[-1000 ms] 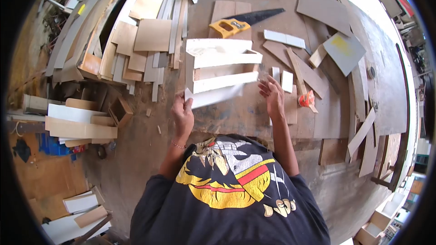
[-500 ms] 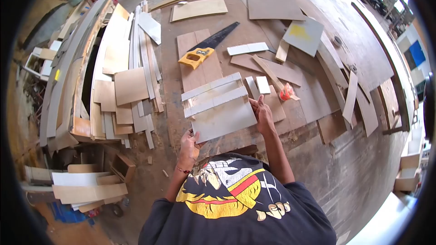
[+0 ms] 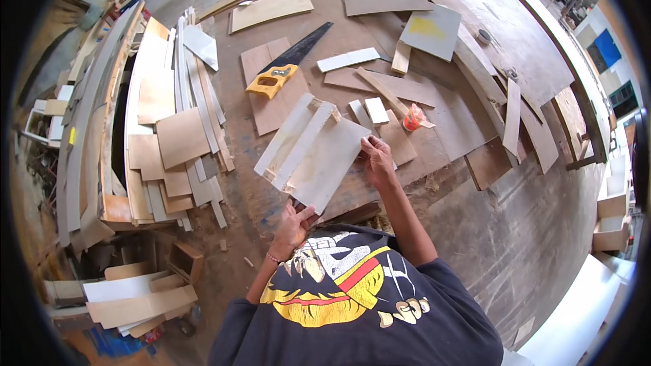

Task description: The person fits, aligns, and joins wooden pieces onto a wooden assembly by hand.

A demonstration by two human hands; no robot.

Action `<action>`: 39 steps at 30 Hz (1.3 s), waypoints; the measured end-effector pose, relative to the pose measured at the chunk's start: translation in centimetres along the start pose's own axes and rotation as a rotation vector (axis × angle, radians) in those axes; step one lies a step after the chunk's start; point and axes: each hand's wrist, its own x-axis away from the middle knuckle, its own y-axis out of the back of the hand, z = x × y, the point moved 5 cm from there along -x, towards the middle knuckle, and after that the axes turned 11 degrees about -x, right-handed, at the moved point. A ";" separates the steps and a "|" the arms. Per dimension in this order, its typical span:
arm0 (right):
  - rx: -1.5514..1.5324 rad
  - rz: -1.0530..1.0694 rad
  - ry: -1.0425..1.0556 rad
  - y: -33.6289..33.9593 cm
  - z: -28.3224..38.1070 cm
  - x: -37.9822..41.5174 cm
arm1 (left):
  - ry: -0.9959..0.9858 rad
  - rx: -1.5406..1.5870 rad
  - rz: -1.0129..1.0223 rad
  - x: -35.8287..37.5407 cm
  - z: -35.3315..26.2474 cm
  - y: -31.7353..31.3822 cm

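1. Above the workbench (image 3: 342, 35), a pale panel assembly (image 3: 330, 164) is held at an angle, two parallel strips running along its far-left side.
2. Left hand (image 3: 293, 226): fingers closed on the near corner, thumb on the upper face; fingertips beneath not visible.
3. Right hand (image 3: 380, 163): thumb and fingers pinched narrowly at the right corner.
4. Beyond the assembly, a yellow-handled saw (image 3: 272, 81) lies partly on a brown board (image 3: 254, 61).
5. Near the right hand, a small white block (image 3: 376, 111) lies beside a red-orange object (image 3: 413, 118), type unclear.
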 end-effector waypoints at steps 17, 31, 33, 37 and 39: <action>0.273 0.096 -0.066 -0.6 5.4 -6.0 | -0.203 -0.030 -0.054 -7.5 -3.7 2.9; 0.313 0.271 -0.088 -1.0 9.7 -6.8 | -0.431 0.067 -0.337 -7.8 -2.5 -3.4; 0.296 0.258 -0.111 -0.5 9.7 -6.8 | -0.472 0.107 -0.313 -8.1 -2.3 -3.8; 0.355 0.389 -0.160 1.0 9.2 -7.3 | -0.506 0.090 -0.370 -8.6 -1.9 -4.5; 0.451 0.332 -0.128 0.9 9.5 -7.2 | -0.515 0.084 -0.457 -8.5 -1.9 -5.0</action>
